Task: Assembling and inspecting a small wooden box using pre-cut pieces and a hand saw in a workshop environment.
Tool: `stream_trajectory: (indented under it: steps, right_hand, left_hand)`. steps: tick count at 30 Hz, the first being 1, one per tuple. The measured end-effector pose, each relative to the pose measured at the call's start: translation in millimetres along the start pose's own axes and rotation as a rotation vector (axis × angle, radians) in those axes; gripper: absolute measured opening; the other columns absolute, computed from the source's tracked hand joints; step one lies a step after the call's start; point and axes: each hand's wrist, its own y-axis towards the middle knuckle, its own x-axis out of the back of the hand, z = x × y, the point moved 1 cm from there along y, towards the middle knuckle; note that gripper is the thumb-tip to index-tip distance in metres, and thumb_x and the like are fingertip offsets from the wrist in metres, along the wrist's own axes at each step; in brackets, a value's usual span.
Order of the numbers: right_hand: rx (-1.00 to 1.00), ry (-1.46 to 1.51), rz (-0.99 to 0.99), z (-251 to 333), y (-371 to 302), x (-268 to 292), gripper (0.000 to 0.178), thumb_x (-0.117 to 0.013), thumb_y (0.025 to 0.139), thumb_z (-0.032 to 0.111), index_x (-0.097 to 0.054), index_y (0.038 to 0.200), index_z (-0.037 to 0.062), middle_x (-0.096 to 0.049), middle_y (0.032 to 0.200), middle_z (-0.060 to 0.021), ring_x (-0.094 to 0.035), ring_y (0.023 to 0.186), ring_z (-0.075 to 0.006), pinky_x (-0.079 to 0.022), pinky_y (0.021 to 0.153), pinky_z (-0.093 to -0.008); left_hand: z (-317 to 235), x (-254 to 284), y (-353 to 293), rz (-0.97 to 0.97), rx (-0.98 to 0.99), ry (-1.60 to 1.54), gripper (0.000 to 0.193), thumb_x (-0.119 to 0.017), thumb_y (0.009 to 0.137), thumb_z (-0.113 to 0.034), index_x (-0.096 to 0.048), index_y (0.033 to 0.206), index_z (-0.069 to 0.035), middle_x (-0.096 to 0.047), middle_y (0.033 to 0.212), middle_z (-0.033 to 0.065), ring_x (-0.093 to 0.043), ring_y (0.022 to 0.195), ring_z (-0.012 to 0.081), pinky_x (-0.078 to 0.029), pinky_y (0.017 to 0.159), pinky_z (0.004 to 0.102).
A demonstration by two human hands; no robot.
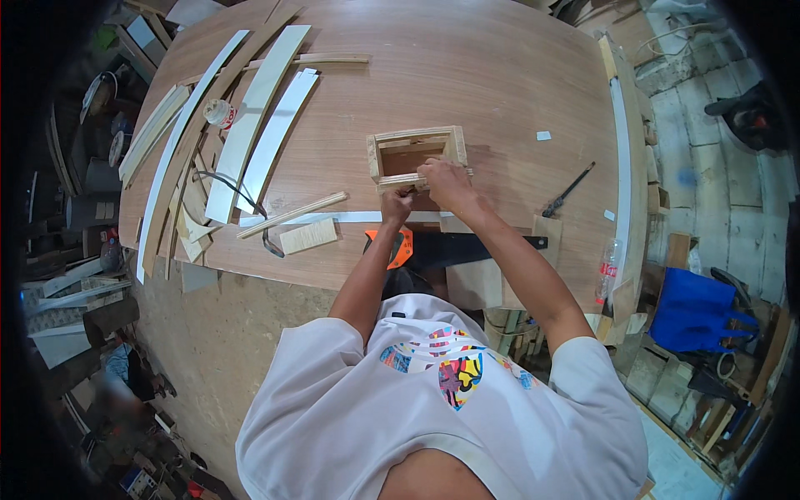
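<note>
A small open box frame [415,134] of pale wood stands on the table in front of me. My left hand [396,207] is closed on its near side, toward the left, fingers curled and partly hidden. Over the near edge, at the right, my right hand [448,182] bends its fingers down onto the wood. Whether a small piece is pinched there I cannot make out. Just below my hands, a hand saw [479,250] with an orange and black handle lies along the table's near edge, its dark blade passing under my right forearm.
Long wooden strips and white boards [260,125] lie at the left, with a clear bottle [219,113] among them. A short wood block [308,237] sits nearer. At the right are a dark slim tool [569,190], another bottle [607,271] and a blue bag [696,312] beyond the edge.
</note>
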Motion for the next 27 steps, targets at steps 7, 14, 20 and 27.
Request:
stream_trajectory:
  steps: [7, 14, 20, 27]
  right_hand:
    - [-0.014, 0.052, 0.065, 4.0, -3.0, 4.4, 0.024, -0.060, 0.071, -0.003, -0.067, 0.092, 0.0059, -0.064, 0.097, -0.0103, -0.060, 0.100, -0.0322, -0.050, 0.086, -0.0434]
    - [0.036, 0.015, 0.018, 14.7, 2.8, -0.4, 0.015, -0.068, 0.070, 0.006, -0.069, 0.084, 0.0065, -0.066, 0.094, -0.0091, -0.062, 0.096, -0.0293, -0.053, 0.079, -0.0415]
    - [0.016, 0.019, 0.023, 10.2, 5.2, -6.6, 0.015, -0.065, 0.071, 0.003, -0.066, 0.086, 0.0065, -0.064, 0.093, -0.0091, -0.060, 0.097, -0.0298, -0.052, 0.080, -0.0428]
    - [0.022, 0.026, 0.042, 7.7, 6.6, -9.0, 0.020, -0.063, 0.072, 0.003, -0.068, 0.091, 0.0068, -0.064, 0.096, -0.0087, -0.060, 0.099, -0.0293, -0.051, 0.083, -0.0437]
  left_hand:
    - [6.5, -1.3, -0.6, 0.006, -0.039, -0.237, 0.015, -0.059, 0.073, 0.000, -0.070, 0.083, -0.001, -0.063, 0.063, -0.0010, -0.054, 0.056, 0.0064, -0.042, 0.051, 0.0278]
    - [14.5, 1.8, 0.9, 0.017, -0.068, -0.259, 0.008, -0.061, 0.076, -0.001, -0.068, 0.080, 0.001, -0.062, 0.063, -0.0013, -0.053, 0.057, 0.0058, -0.042, 0.051, 0.0271]
    - [-7.6, -2.3, -5.6, -0.012, -0.044, -0.093, 0.010, -0.061, 0.083, -0.002, -0.064, 0.075, 0.002, -0.058, 0.059, -0.0018, -0.050, 0.056, 0.0047, -0.039, 0.049, 0.0273]
    - [-14.4, -7.9, -9.8, -0.116, -0.146, -0.149, 0.016, -0.062, 0.087, -0.004, -0.065, 0.074, 0.005, -0.056, 0.058, -0.0034, -0.045, 0.056, 0.0034, -0.038, 0.048, 0.0260]
